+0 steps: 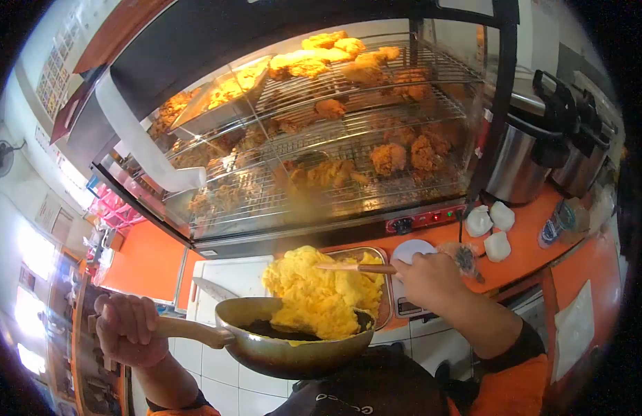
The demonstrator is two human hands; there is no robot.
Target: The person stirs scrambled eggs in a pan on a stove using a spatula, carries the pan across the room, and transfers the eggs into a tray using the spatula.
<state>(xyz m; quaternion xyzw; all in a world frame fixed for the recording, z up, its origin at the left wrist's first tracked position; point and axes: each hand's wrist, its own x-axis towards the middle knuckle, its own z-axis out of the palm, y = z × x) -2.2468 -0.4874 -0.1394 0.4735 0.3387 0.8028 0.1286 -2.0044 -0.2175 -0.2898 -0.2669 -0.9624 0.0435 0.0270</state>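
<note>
My left hand (130, 329) is closed around the wooden handle of a frying pan (293, 360), which is tilted with its far rim by a metal tray (385, 315). A large fluffy mass of scrambled eggs (324, 288) spills over that rim, part in the pan and part over the tray. In my right hand (432, 281) is a wooden spatula (359, 267), its tip against the top of the eggs. The tray's inside is mostly hidden by the eggs.
Behind the tray stands a glass warming cabinet (335, 229) with fried chicken (390, 158) on its racks. A knife (213, 289) lies on a white cutting board (251, 267). A scale (407, 307), white containers (497, 246) and steel pots (518, 163) stand to the right.
</note>
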